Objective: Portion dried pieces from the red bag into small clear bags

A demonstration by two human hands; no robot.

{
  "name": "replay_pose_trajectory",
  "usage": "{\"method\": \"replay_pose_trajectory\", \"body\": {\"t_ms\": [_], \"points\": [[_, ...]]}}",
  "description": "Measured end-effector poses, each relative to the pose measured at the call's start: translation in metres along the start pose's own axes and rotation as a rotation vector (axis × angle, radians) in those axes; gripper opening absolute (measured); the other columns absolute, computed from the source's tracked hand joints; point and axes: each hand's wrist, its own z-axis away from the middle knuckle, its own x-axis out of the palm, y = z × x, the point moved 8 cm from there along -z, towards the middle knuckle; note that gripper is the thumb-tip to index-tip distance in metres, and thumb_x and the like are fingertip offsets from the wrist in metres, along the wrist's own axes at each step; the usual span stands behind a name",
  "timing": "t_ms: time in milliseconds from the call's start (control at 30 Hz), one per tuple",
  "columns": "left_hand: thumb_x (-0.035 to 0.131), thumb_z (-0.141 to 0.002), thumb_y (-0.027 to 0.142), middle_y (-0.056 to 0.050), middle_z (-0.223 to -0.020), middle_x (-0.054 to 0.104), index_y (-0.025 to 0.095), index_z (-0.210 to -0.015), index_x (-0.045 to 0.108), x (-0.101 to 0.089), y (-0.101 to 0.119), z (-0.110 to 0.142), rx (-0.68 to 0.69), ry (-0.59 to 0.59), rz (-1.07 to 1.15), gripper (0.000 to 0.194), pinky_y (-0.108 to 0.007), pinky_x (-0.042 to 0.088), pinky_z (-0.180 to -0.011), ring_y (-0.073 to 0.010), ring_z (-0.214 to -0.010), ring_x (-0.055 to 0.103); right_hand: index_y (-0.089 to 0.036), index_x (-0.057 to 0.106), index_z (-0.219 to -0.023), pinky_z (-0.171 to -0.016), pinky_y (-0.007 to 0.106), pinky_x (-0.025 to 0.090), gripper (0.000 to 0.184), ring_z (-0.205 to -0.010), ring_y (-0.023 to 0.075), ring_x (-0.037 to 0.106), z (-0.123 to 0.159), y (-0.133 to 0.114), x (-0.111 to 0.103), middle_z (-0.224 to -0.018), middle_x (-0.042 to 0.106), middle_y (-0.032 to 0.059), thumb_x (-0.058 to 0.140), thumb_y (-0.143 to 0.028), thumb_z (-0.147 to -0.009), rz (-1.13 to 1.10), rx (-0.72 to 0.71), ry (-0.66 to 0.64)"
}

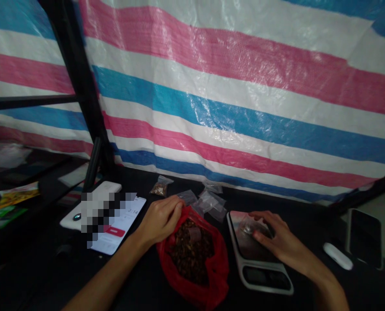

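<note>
My left hand (160, 219) grips the rim of a red plastic bag (208, 276), which is full of dark brown chopped dry material. A small translucent piece (194, 234) lies on top of that material. My right hand (273, 231) spreads over the platform of a digital kitchen scale (257, 276), and its fingers are beside a small clear packet (247, 229) lying there. Several small clear plastic bags (210, 204) lie just behind the red bag, and one small bag (161, 186) holds a little brown material.
A phone (121, 229) with a pixelated screen lies on a white power bank (89, 206) left of my left hand. A dark phone (364, 237) and a white case (338, 255) lie at right. A striped tarp (231, 95) and black post (82, 86) stand behind the black table (43, 263).
</note>
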Motion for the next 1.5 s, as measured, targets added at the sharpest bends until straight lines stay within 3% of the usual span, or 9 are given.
{"method": "replay_pose_trajectory", "body": {"t_ms": [367, 500, 567, 667, 833, 1033, 1200, 1400, 1500], "points": [[0.034, -0.103, 0.020, -0.002, -0.073, 0.063, 0.018, -0.085, 0.061, 0.002, -0.002, 0.001, -0.016, -0.009, 0.022, 0.032, -0.025, 0.046, -0.064, -0.0140, -0.066, 0.063, -0.024, 0.070, -0.108, -0.089, 0.049, 0.052, 0.034, -0.095, 0.0297, 0.066, -0.001, 0.000, 0.004, -0.100, 0.071, 0.0074, 0.070, -0.041, -0.079, -0.016, 0.011, -0.012], [0.034, -0.103, 0.020, -0.002, -0.075, 0.064, 0.018, -0.087, 0.061, 0.003, -0.002, 0.001, -0.004, -0.016, 0.039, 0.031, -0.026, 0.047, -0.067, -0.0144, -0.069, 0.064, -0.025, 0.067, -0.122, -0.093, 0.042, 0.054, 0.035, -0.103, 0.0267, 0.067, 0.001, -0.041, 0.015, -0.113, 0.069, 0.0087, 0.059, -0.041, -0.092, -0.165, -0.100, -0.066], [0.034, -0.103, 0.020, -0.002, -0.074, 0.063, 0.017, -0.087, 0.061, 0.003, -0.002, 0.001, -0.004, -0.017, 0.037, 0.031, -0.026, 0.046, -0.066, -0.0142, -0.068, 0.063, -0.027, 0.063, -0.131, -0.100, 0.041, 0.051, 0.041, -0.116, 0.0277, 0.063, 0.005, -0.072, 0.022, -0.127, 0.065, 0.0092, 0.062, -0.035, -0.091, -0.167, -0.168, -0.090], [0.034, -0.104, 0.021, -0.001, -0.072, 0.061, 0.018, -0.086, 0.061, 0.003, -0.004, 0.002, -0.019, -0.023, 0.022, 0.033, -0.026, 0.045, -0.064, -0.0139, -0.066, 0.061, -0.034, 0.059, -0.137, -0.103, 0.036, 0.049, 0.050, -0.120, 0.0248, 0.062, 0.013, -0.112, 0.053, -0.135, 0.063, 0.0043, 0.067, -0.025, -0.088, -0.128, -0.193, -0.375], [0.034, -0.104, 0.021, -0.001, -0.073, 0.061, 0.018, -0.086, 0.061, 0.000, -0.005, 0.001, -0.020, 0.003, 0.007, 0.033, -0.026, 0.044, -0.065, -0.0137, -0.066, 0.061, -0.032, 0.058, -0.139, -0.110, 0.040, 0.042, 0.050, -0.125, 0.0245, 0.058, 0.010, -0.138, 0.072, -0.135, 0.064, 0.0051, 0.057, -0.015, -0.092, 0.037, -0.256, -0.443], [0.033, -0.104, 0.022, -0.001, -0.072, 0.061, 0.019, -0.083, 0.060, -0.002, -0.002, 0.000, -0.006, 0.012, -0.001, 0.034, -0.025, 0.044, -0.064, -0.0133, -0.064, 0.059, -0.030, 0.061, -0.133, -0.109, 0.041, 0.043, 0.054, -0.123, 0.0243, 0.059, 0.007, -0.136, 0.079, -0.131, 0.066, 0.0047, 0.056, -0.007, -0.085, 0.010, -0.286, -0.411], [0.033, -0.103, 0.021, -0.002, -0.073, 0.062, 0.018, -0.083, 0.059, -0.002, 0.000, 0.000, 0.015, 0.013, -0.002, 0.034, -0.025, 0.045, -0.064, -0.0137, -0.066, 0.061, -0.030, 0.065, -0.121, -0.094, 0.033, 0.053, 0.042, -0.104, 0.0205, 0.068, 0.005, -0.128, 0.074, -0.116, 0.072, 0.0017, 0.055, -0.009, -0.086, -0.186, -0.238, -0.388], [0.034, -0.103, 0.018, -0.002, -0.073, 0.062, 0.018, -0.082, 0.059, -0.002, -0.001, 0.000, 0.001, -0.001, 0.008, 0.033, -0.025, 0.044, -0.065, -0.0137, -0.066, 0.061, -0.027, 0.067, -0.122, -0.094, 0.036, 0.055, 0.042, -0.109, 0.0256, 0.068, -0.006, -0.082, 0.040, -0.118, 0.073, 0.0052, 0.067, -0.021, -0.081, -0.294, -0.208, -0.192], [0.034, -0.103, 0.018, -0.002, -0.073, 0.061, 0.018, -0.082, 0.060, -0.003, 0.002, -0.001, 0.016, -0.002, 0.029, 0.033, -0.026, 0.044, -0.065, -0.0142, -0.067, 0.060, -0.024, 0.068, -0.119, -0.094, 0.038, 0.054, 0.035, -0.107, 0.0270, 0.069, -0.011, -0.063, 0.025, -0.116, 0.074, 0.0077, 0.068, -0.032, -0.086, -0.346, -0.180, -0.082]]}}
